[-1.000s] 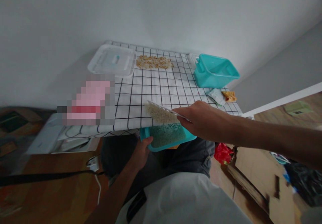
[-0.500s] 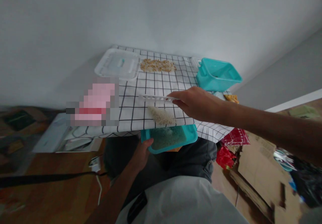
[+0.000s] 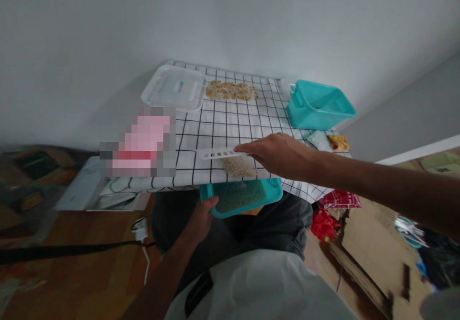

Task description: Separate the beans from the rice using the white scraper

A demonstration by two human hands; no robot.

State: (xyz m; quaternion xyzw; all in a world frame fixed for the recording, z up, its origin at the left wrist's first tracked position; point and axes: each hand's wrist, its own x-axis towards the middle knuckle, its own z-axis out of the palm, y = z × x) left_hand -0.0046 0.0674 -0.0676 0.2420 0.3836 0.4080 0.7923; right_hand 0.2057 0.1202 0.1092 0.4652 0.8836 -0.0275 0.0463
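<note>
My right hand (image 3: 275, 154) is closed on a white slotted plastic piece (image 3: 219, 153), held low over the checked tablecloth. Just under and behind its near edge lies a small pile of pale grains that look like rice (image 3: 240, 167), close to the table's front edge. Below that edge, my left hand (image 3: 204, 212) grips the left side of a shallow turquoise container (image 3: 247, 210), thumb over the rim. A layer of grains covers the container's bottom. Part of the container is hidden beneath the cloth's edge.
A clear plastic lid (image 3: 176, 87) lies at the back left, beside a spread of yellowish kernels (image 3: 232, 90). At the back right stands a deeper turquoise bin (image 3: 319, 107), with small packets (image 3: 338, 142) before it. A blurred-out pink item (image 3: 143, 140) sits at the left.
My right hand has brought the slotted piece down and nearer to me, over the grain pile. The left hand and its container have stayed almost in place; the view has shifted slightly.
</note>
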